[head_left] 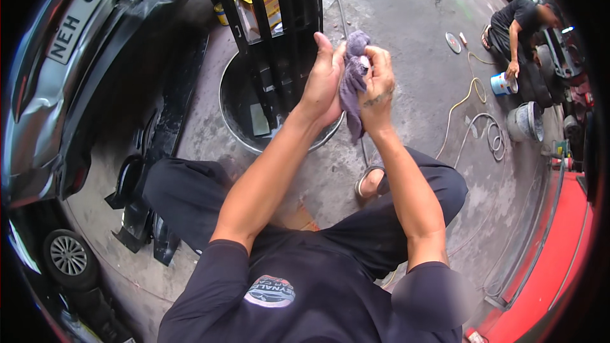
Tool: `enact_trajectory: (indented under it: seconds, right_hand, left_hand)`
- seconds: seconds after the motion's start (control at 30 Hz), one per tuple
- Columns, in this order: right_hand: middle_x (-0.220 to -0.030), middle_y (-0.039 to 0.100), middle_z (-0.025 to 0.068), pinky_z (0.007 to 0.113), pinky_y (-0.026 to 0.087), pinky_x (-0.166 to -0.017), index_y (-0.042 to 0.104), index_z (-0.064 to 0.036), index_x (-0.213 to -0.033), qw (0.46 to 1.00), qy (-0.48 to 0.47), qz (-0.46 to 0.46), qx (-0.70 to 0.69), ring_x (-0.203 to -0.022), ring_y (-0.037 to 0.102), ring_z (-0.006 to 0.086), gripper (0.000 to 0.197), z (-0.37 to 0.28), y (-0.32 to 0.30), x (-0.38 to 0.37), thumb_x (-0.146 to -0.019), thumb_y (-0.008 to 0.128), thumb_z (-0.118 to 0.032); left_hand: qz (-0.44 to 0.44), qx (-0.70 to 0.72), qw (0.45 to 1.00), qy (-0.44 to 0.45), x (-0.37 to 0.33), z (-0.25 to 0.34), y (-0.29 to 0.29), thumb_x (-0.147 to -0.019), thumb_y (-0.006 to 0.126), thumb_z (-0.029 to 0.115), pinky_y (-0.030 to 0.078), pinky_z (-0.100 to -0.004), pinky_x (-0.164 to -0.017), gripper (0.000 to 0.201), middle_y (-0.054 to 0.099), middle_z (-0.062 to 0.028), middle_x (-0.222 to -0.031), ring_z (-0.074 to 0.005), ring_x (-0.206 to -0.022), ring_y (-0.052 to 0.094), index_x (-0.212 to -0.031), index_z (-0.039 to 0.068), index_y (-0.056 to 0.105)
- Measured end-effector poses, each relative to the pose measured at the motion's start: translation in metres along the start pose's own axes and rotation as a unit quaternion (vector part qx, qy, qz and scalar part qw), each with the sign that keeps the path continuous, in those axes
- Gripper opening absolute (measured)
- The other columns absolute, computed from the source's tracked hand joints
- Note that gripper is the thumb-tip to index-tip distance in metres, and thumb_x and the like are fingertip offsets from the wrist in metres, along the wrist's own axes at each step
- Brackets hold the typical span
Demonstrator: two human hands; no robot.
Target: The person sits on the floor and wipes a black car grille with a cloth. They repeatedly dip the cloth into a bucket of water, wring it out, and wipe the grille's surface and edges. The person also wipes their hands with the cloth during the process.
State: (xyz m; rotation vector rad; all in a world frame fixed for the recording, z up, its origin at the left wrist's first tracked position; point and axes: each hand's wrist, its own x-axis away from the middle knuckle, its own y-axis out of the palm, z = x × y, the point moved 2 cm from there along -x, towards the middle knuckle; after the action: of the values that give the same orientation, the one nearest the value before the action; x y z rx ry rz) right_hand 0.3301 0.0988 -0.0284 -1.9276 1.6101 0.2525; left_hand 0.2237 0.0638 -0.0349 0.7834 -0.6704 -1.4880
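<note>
A damp-looking purple-grey cloth (351, 92) hangs bunched between my two hands. My right hand (378, 89) has its fingers curled round the cloth, pinching its upper part. My left hand (323, 86) lies flat against the cloth's other side, thumb stretched up and apart; its fingertips are partly hidden. Below both hands stands a round black basin (221, 98) with a pale rectangular piece (259, 119) inside. A long black slatted part (273, 22) extends over the basin, just beyond my left hand.
A damaged dark car (143, 32) stands at left, with black trim pieces (136, 216) on the floor beside it. Yellow tins (260, 3) sit behind the slatted part. Hoses (476, 92) cross the floor at right. Another person (515, 28) crouches there, touching a blue-white bucket (502, 84).
</note>
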Motion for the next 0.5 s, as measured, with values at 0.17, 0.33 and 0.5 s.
enact_trajectory:
  seconds: [0.17, 0.33, 0.5]
  right_hand:
    - [-0.109, 0.061, 0.0209, 0.047, 0.052, -0.091, 0.061, 0.0, -0.107, 0.988, -0.149, 0.025, 0.038, -0.099, 0.062, 0.0376, 0.017, -0.034, 0.015, 0.032, -0.092, 0.061, -0.007]
    - [-0.116, 0.06, 0.0235, 0.052, 0.05, -0.093, 0.062, -0.0013, -0.119, 0.981, -0.19, 0.009, 0.043, -0.104, 0.061, 0.0449, 0.037, -0.035, 0.014, 0.048, -0.089, 0.077, -0.017]
    - [-0.108, 0.061, 0.0184, 0.047, 0.052, -0.086, 0.065, -0.0026, -0.114, 0.993, -0.111, -0.023, -0.028, -0.098, 0.064, 0.0404, 0.035, -0.026, -0.001, 0.017, -0.089, 0.082, -0.02]
  left_hand:
    - [0.066, 0.087, 0.994, 0.004, -0.009, -0.001, -0.018, -0.106, 0.034, 0.073, 0.053, -0.0579, -0.109, 0.081, 0.056, -0.028, -0.147, -0.0428, -0.134, 0.059, -0.161, 0.013, 0.028]
    - [0.031, 0.069, 0.996, -0.04, -0.015, -0.001, -0.021, -0.11, 0.038, 0.064, 0.058, -0.0559, -0.103, 0.075, 0.054, -0.0332, -0.147, -0.043, -0.132, 0.061, -0.163, 0.013, 0.022]
    - [0.083, 0.039, 0.996, -0.017, -0.017, -0.005, -0.021, -0.115, 0.037, 0.052, 0.06, -0.0477, -0.099, 0.061, 0.062, -0.0264, -0.142, -0.0317, -0.119, 0.069, -0.159, 0.013, 0.027]
